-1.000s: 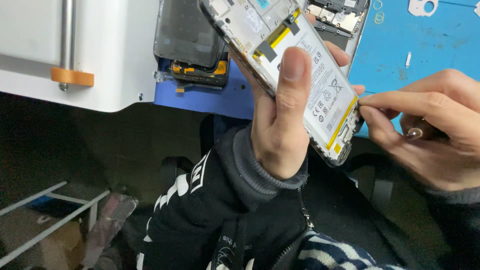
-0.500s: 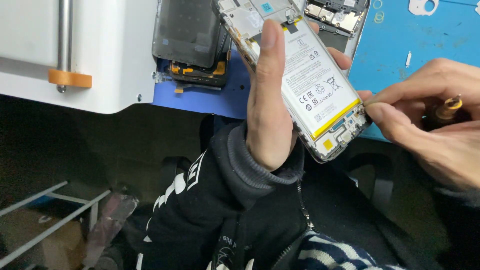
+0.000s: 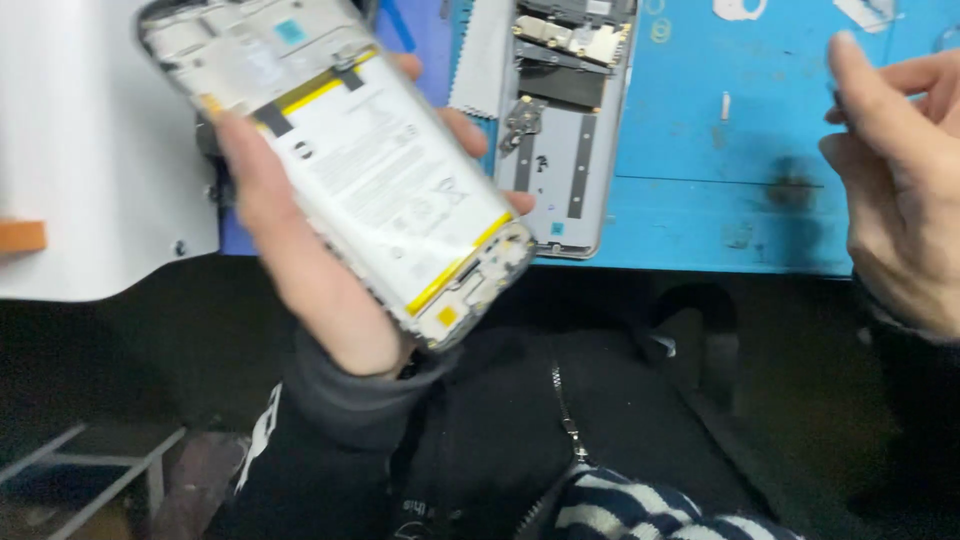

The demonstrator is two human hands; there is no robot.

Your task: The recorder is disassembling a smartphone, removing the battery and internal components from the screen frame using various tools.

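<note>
My left hand (image 3: 300, 275) grips an opened phone (image 3: 370, 190) by its long edges, back cover off, tilted down to the right. Its white battery with yellow strips faces me, with circuit boards at both ends. My right hand (image 3: 900, 200) hovers at the right edge, well apart from the phone, index finger raised. A small dark bit shows by that finger, and I cannot tell whether the hand holds anything.
A second disassembled phone frame (image 3: 565, 130) lies on the blue work mat (image 3: 720, 200) beside a grey cloth (image 3: 480, 60). A white machine housing (image 3: 90, 150) with an orange part (image 3: 20, 235) stands at the left. Small white bits lie on the mat's far side.
My right hand has pulled away from the phone's lower end to the right and lifted. My left hand has shifted the phone to the left in view.
</note>
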